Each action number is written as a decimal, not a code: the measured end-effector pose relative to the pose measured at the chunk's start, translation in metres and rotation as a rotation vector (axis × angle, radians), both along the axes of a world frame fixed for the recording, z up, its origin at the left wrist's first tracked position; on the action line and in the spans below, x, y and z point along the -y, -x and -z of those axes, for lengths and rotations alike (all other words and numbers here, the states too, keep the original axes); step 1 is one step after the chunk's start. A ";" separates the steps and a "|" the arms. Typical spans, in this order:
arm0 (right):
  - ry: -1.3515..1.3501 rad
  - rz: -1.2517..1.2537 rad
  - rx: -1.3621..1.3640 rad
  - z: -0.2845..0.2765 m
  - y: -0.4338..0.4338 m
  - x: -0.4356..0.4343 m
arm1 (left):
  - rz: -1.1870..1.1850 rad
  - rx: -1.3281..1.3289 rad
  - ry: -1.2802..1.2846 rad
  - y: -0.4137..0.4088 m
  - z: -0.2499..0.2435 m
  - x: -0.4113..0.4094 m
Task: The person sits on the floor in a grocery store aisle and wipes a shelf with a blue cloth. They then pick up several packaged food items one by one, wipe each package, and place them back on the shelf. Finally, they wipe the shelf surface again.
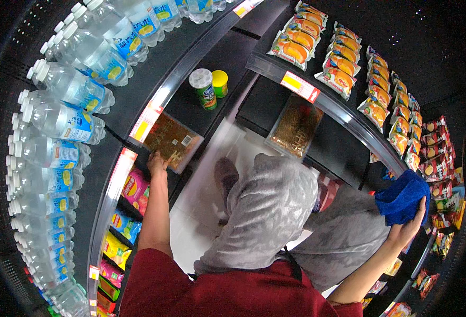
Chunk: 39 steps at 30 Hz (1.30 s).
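My left hand point(157, 163) reaches to the lower shelf at the left and rests at the near edge of a flat brown package point(173, 142) with a clear rim; whether the fingers grip it cannot be told. A bunched blue cloth point(401, 196) is held in my right hand point(413, 222), at the right beside the front of a shelf. Another flat brown package point(295, 126) lies on the lower shelf ahead, beyond my knee. Two snack canisters, one with a grey top point(203, 88) and one with a yellow lid point(219, 84), stand on the shelf past the left package.
Rows of clear drink bottles point(70, 119) fill the upper left shelf. Bagged snacks point(137, 192) stand below it. Packaged bread point(294, 47) lines the upper right shelf, whose curved front rail point(347, 119) juts above the lower one. Pale floor tiles point(193, 206) show around my legs.
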State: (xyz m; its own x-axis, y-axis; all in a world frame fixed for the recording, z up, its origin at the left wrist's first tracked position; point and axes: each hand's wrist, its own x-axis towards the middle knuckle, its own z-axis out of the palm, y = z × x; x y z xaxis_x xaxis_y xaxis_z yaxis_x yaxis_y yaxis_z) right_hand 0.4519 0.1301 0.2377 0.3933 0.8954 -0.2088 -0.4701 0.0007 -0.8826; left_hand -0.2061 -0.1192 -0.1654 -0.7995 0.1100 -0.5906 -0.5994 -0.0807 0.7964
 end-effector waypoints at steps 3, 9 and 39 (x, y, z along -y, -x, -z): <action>-0.018 -0.005 -0.021 0.001 -0.004 0.002 | -0.001 -0.008 0.006 -0.013 -0.010 -0.008; -0.046 0.032 0.032 0.001 -0.004 0.004 | -0.008 -0.030 0.183 -0.028 -0.038 -0.018; -0.176 -0.159 -0.028 0.013 -0.034 0.012 | 0.432 -0.892 0.338 -0.119 -0.088 -0.092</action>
State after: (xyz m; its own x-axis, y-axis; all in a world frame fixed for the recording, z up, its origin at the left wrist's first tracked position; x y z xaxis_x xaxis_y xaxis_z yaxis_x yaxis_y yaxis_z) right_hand 0.4857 0.1178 0.2244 0.2409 0.9691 -0.0526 -0.5012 0.0778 -0.8618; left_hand -0.0874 -0.0269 -0.0769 -0.8920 0.4295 0.1408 0.2920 0.3098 0.9049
